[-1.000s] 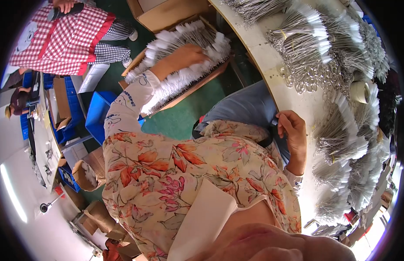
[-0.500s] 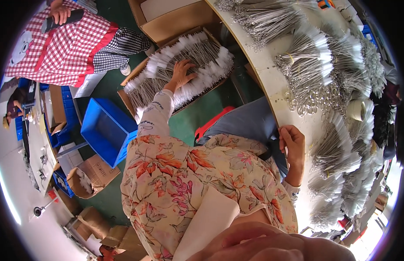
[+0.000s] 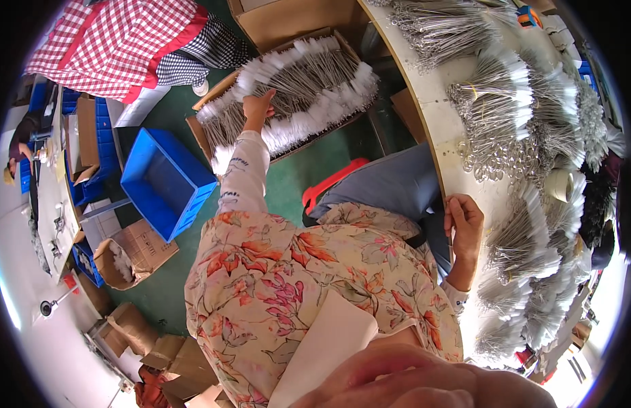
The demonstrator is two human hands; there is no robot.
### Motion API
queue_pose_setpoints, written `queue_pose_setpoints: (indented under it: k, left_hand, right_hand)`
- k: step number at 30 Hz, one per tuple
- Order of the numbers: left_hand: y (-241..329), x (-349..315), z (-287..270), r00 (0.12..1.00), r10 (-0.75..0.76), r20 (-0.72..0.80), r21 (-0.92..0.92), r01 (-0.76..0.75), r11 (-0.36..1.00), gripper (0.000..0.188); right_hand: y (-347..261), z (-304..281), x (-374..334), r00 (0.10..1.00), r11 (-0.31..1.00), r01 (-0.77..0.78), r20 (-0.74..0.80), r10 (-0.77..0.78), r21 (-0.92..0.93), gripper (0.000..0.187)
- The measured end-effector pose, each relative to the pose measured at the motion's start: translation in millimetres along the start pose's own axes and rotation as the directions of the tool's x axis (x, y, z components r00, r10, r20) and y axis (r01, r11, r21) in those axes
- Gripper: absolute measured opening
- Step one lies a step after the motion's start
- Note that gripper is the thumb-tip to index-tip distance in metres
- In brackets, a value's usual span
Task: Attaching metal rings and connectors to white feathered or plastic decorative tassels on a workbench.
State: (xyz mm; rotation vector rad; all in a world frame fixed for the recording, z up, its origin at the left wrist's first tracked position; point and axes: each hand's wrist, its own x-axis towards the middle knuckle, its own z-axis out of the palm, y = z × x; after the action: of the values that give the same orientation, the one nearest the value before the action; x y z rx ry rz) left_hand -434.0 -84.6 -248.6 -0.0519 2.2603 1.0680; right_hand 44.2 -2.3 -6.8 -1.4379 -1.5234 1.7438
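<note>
An open cardboard box (image 3: 201,138) lies ahead of me, packed with thin wire-handled brushes (image 3: 309,80) with white tufts in rows along both sides. My left hand (image 3: 258,109) rests on the brushes near the box's left part, thumb and forefinger apart; its other fingers are partly hidden. At the edge of the table (image 3: 446,139) on my right, my right hand (image 3: 464,226) is closed with curled fingers. Whatever it may hold is too small to make out. Bundles of similar wire brushes (image 3: 492,102), with looped ends, cover much of that table.
A blue plastic bin (image 3: 142,187) stands left of my body, near a torn carton (image 3: 149,248). Behind the brush box is a larger cardboard box (image 3: 288,24). A person in a red checked apron (image 3: 118,47) stands at far left. A white roll (image 3: 557,185) sits among the bundles.
My left hand has shifted left across the brushes, away from the middle of the box. My right hand stays at the table edge. The view has turned slightly.
</note>
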Motion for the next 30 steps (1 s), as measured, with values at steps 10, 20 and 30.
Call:
queue_pose_setpoints:
  k: [10, 20, 30]
  left_hand:
    - [-22, 17, 43, 0.9, 0.398, -0.175, 0.3, -0.336, 0.893, 0.061]
    - [-68, 97, -23, 0.759, 0.597, 0.26, 0.965, -0.191, -0.177, 0.065]
    - [47, 14, 32, 0.632, 0.722, -0.282, 0.318, -0.648, 0.692, 0.064]
  right_hand:
    - [2, 2, -8, 0.997, 0.999, 0.044, -0.057, -0.044, 0.005, 0.012]
    - [8, 2, 0, 0.968, 0.97, 0.242, 0.067, -0.242, -0.005, 0.013]
    - [40, -13, 4, 0.89, 0.89, 0.441, 0.073, -0.451, 0.118, 0.008]
